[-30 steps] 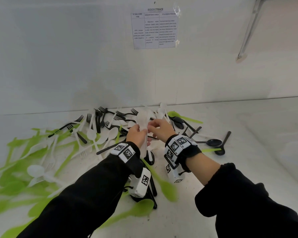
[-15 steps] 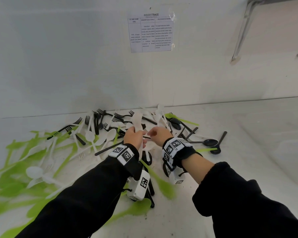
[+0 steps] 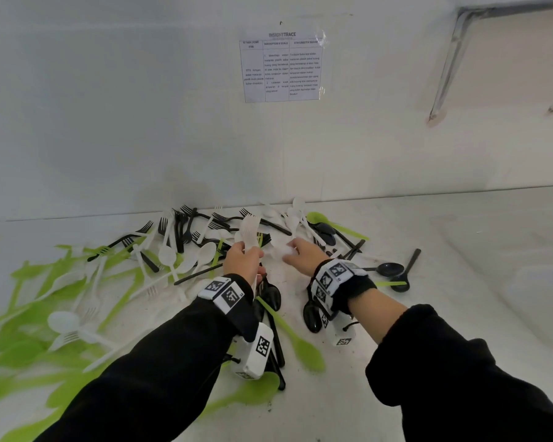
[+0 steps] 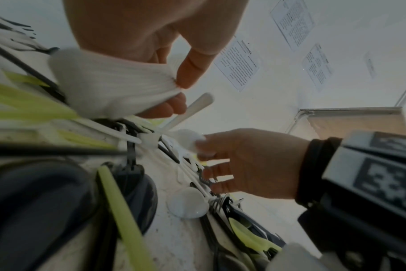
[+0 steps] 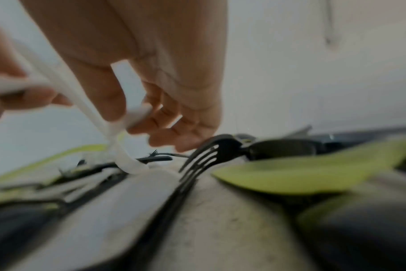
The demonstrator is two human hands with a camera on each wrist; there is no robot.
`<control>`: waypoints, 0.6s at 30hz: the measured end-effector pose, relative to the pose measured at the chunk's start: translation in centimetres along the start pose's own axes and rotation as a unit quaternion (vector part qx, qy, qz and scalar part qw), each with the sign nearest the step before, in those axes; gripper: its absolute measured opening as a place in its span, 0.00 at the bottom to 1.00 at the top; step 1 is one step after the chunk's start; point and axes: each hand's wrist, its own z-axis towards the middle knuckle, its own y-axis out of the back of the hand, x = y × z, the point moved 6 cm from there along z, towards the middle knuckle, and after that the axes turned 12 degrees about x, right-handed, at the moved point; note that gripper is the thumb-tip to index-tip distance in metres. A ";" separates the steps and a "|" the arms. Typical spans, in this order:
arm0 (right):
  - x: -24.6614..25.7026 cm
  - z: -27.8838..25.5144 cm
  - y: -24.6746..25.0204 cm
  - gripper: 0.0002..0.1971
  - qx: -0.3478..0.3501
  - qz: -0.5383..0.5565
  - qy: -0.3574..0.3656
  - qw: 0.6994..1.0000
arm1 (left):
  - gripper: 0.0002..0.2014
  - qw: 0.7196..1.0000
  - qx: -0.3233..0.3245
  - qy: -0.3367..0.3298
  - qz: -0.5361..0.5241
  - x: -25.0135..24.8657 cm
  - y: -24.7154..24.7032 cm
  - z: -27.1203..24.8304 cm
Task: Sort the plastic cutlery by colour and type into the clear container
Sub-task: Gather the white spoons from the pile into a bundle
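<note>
The left hand (image 3: 244,258) is closed round a stack of white forks (image 3: 249,229), thumb and fingers pinching their handles, so that the tines stand up above the fist; how many forks are in the stack cannot be told. The right hand (image 3: 301,252) reaches palm-down into the heap with its fingers loosely bent; in the right wrist view the thumb and forefinger pinch a white handle (image 5: 137,113), though blur hides which utensil it belongs to. Its little finger is next to a black fork (image 5: 209,154) lying in the heap. The cutlery is spread loose over the white tabletop (image 3: 460,314) from its back edge toward the left edge: black forks (image 3: 186,224) near the back edge, white spoons (image 3: 186,253) left of the hands, green pieces (image 3: 45,314) smeared by blur along the left edge, and two black spoons (image 3: 393,272) lying apart to the right. The pieces are too many and too blurred to count. The clear container appears in no view.
</note>
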 end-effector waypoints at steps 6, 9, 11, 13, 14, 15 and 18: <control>-0.1 -0.4 2.5 0.18 -0.128 0.281 0.076 0.948 | 0.08 0.999 0.006 -0.043 0.017 -0.5 -0.3 -0.1; 0.4 -0.8 2.8 0.15 -0.133 0.349 0.102 0.922 | 0.09 0.998 0.021 -0.061 0.020 -0.5 -1.0 -0.3; 0.9 -1.0 2.4 0.11 -0.091 0.425 0.111 0.894 | 0.08 0.997 0.039 -0.068 0.012 -0.6 -1.6 -0.5; 1.0 -0.8 2.0 0.12 -0.064 0.447 0.098 0.887 | 0.07 0.996 0.055 -0.072 0.001 -0.6 -2.1 -0.6; 1.0 -0.7 1.9 0.11 -0.056 0.442 0.088 0.891 | 0.07 0.996 0.059 -0.072 -0.004 -0.6 -2.3 -0.6; 0.7 -0.2 1.9 0.10 -0.054 0.423 0.076 0.901 | 0.07 0.996 0.058 -0.072 -0.007 -0.6 -2.4 -0.6; -0.9 1.2 3.0 0.15 -0.105 0.349 0.041 0.930 | 0.07 0.996 0.053 -0.069 -0.009 -0.6 -2.2 -0.4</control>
